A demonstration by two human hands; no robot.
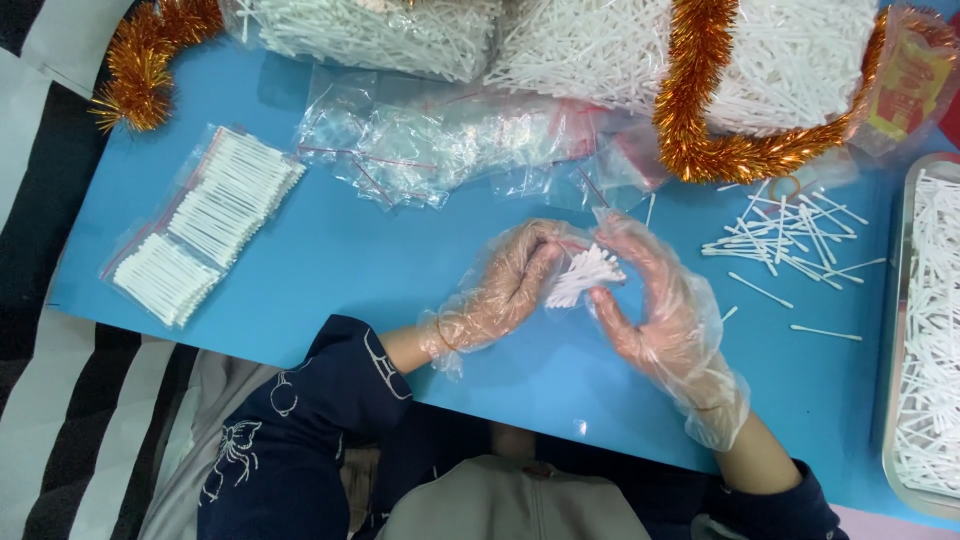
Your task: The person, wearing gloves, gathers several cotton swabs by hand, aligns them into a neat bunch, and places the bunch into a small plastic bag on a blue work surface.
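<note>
**Gloved hands gather a bundle of swabs**

The left hand (505,290) and the right hand (655,300), both in thin clear gloves, close together around a small bundle of cotton swabs (585,275) just above the blue desk (400,260). Behind the hands lie empty clear bags (430,150). At the left, filled bags of swabs (205,225) lie ready (three, it seems). At the right, loose swabs (785,240) are scattered, and a metal tray (925,330) holds many more. I judge that much work is left.
</note>
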